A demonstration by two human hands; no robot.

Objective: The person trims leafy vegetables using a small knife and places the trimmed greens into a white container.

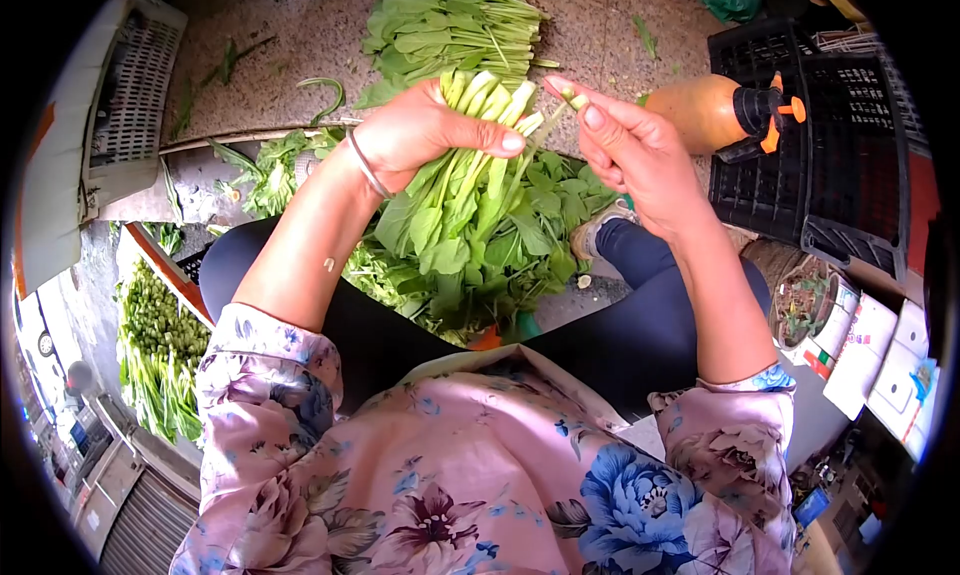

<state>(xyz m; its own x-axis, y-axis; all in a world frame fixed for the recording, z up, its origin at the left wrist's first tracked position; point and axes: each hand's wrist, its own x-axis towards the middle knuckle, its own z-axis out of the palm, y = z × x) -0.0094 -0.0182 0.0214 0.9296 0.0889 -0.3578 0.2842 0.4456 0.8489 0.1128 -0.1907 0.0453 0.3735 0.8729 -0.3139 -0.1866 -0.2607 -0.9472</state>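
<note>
L hand (425, 125) wraps a bunch of greens (455, 210), stem ends up, leaves hanging over the loose pile (575, 190) btwn my legs; prob keeps ends exposed nr R hand (640, 155), thumb + fingertips pinched on a short stem bit (577, 101). 2nd stack (455, 30) lies on the ledge (600, 30) ahead, prob for easy reach.

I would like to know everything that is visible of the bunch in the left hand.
The bunch is of leafy greens: thick, pale stems and broad green leaves. It looks fresh. The left hand grips it by the stems, thumb across them; the blunt stem ends point away from the person and the leaves spread toward the lap, above other greens. Whether the right hand touches it is unclear.
</note>
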